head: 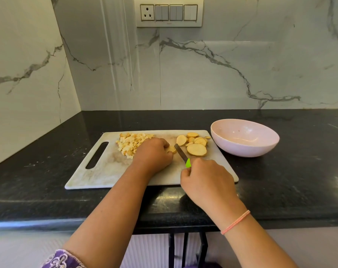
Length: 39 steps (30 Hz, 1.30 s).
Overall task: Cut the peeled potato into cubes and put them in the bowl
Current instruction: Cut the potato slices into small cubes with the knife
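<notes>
Holding potato slice, L hand — knife, R hand

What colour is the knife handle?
Bright green, showing in the head view where the knife handle emerges from the right hand.

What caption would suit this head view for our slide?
On the board, the left hand steadies a potato piece as the right hand holds the knife; cubes, slices beside, bowl empty.
</notes>
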### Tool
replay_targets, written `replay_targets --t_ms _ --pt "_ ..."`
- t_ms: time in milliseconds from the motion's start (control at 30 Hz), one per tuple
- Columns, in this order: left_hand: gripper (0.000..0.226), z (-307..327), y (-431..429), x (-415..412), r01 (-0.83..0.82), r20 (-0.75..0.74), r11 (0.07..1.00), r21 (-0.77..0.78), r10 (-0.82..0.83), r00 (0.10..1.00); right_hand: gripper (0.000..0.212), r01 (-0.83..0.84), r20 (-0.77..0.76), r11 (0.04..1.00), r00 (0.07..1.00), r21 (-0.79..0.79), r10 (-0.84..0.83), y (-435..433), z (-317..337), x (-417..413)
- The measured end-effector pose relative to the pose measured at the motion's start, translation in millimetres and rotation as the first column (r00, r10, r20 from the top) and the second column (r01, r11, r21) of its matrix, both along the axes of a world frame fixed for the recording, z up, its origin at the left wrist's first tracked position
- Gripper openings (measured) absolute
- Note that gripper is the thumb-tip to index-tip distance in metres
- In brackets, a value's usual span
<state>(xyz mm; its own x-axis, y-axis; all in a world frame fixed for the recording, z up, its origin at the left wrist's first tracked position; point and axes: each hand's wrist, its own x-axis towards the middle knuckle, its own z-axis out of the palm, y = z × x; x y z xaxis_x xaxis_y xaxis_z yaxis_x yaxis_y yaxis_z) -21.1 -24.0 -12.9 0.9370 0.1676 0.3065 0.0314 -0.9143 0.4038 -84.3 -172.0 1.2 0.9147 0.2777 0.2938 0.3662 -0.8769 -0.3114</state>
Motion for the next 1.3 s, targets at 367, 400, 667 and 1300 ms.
replay_targets --t_ms 367,400,667,1300 --pt "0.025 -0.8 1.1 -1.8 0.018 -0.032 0.996 -0.088 -0.021 0.999 0.025 0.019 -0.003 1.0 1.0 0.011 -0.019 3.0 -0.4 -2.5" --pt "0.024 -1.5 1.0 -1.2 0.015 -0.034 0.996 -0.092 -0.018 0.999 0.023 0.018 0.017 1.0 1.0 0.002 -0.018 4.1 0.9 -2.1" --pt "0.016 -3.7 1.8 2.0 -0.046 -0.041 0.994 -0.1 0.042 0.998 0.016 0.02 -0.048 0.995 0.999 -0.093 -0.024 22.5 22.0 7.2" --pt "0.015 0.5 4.3 4.0 -0.033 -0.065 0.998 -0.054 0.029 0.997 0.034 -0.065 -0.007 0.986 0.998 -0.157 0.065 6.0 36.4 -33.8"
